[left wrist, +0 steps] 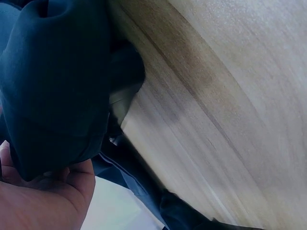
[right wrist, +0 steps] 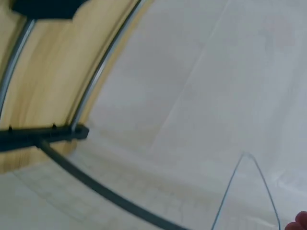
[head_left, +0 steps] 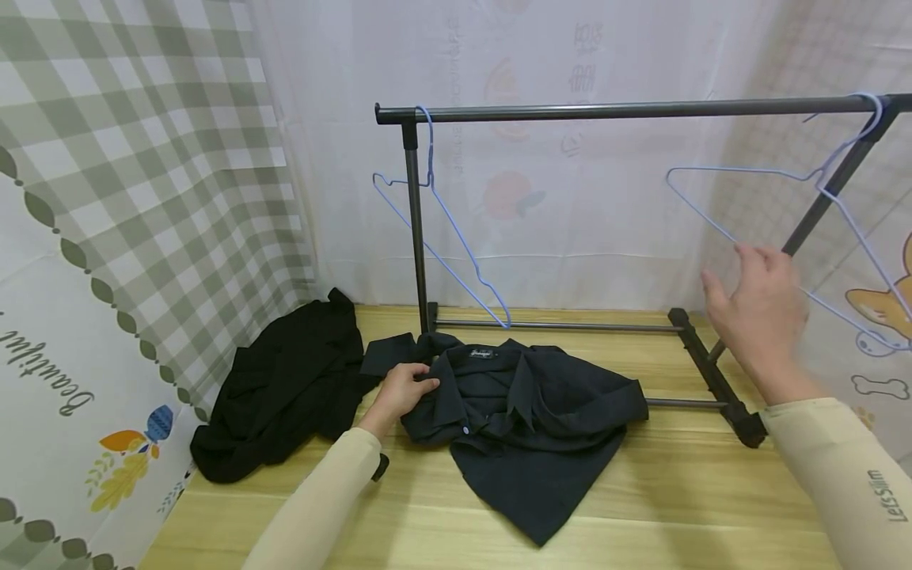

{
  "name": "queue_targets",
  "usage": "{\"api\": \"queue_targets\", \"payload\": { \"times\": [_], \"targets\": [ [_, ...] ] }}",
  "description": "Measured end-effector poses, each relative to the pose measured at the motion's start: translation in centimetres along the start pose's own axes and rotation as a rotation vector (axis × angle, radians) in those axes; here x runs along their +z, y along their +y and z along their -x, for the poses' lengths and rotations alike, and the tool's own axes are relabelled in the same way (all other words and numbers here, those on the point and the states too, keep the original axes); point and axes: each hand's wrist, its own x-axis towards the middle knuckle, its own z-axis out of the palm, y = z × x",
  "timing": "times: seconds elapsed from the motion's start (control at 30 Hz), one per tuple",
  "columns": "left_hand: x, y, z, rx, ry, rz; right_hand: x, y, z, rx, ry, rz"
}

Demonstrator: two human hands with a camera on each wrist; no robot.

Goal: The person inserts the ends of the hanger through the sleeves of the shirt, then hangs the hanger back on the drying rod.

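A dark button-up shirt (head_left: 549, 396) with a collar lies spread on the wooden floor. My left hand (head_left: 401, 396) grips its left side near the collar; in the left wrist view the dark cloth (left wrist: 53, 91) covers part of the fingers of that hand (left wrist: 48, 201). Raised at the right, my right hand (head_left: 758, 317) has its fingers loosely bent beside the lower wire of a blue wire hanger (head_left: 741, 169), which hangs from the rack's rail. Only fingertips (right wrist: 298, 223) show in the right wrist view, close to the hanger wire (right wrist: 225, 196); contact cannot be made out.
The dark metal rack (head_left: 606, 112) stands behind the shirt, its foot (head_left: 712, 380) at the right. A second blue hanger (head_left: 463, 229) hangs at the rail's left end. A black garment heap (head_left: 285, 388) lies left, by the checked curtain (head_left: 178, 119).
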Motion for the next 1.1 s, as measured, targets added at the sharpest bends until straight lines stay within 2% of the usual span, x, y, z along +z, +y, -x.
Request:
{"api": "queue_targets", "payload": {
  "times": [0.1,0.13,0.23,0.3,0.33,0.37,0.43,0.57,0.63,0.73,0.93,1.1],
  "targets": [
    [0.1,-0.2,-0.3,0.01,-0.001,0.003,-1.6,0.9,-1.3,0.052,0.048,0.028],
    [0.3,-0.8,-0.7,0.028,0.001,-0.011,-2.0,1.1,-1.7,0.049,0.083,0.023],
    [0.3,-1.1,-0.8,0.047,0.006,-0.032,-3.0,2.0,-2.6,0.056,0.187,0.034],
    [0.3,-1.0,-0.8,0.048,0.007,-0.021,-3.9,2.4,-3.1,0.1,0.184,0.06],
    [0.3,-0.9,-0.7,0.042,0.005,-0.014,-4.4,2.7,-3.5,0.124,0.172,0.062],
    [0.1,-0.3,-0.4,0.028,0.003,0.003,-4.9,2.9,-3.8,0.168,0.135,0.071],
    [0.1,-0.1,-0.2,0.015,0.0,0.019,-5.8,3.3,-4.4,0.254,0.048,0.061],
    [0.0,0.2,0.0,0.009,0.002,0.005,-6.8,4.1,-5.2,0.377,-0.072,-0.022],
    [0.0,0.2,0.1,0.006,0.003,0.0,-6.8,4.5,-5.5,0.407,-0.095,-0.079],
    [0.0,0.2,0.2,0.009,0.002,0.004,-6.5,5.1,-5.8,0.434,-0.113,-0.146],
    [0.0,0.1,0.0,0.021,-0.004,0.019,-5.9,5.8,-6.2,0.45,-0.084,-0.216],
    [-0.2,0.1,0.2,0.017,-0.006,0.021,-5.6,5.2,-6.3,0.472,-0.048,-0.304]
  ]
}}
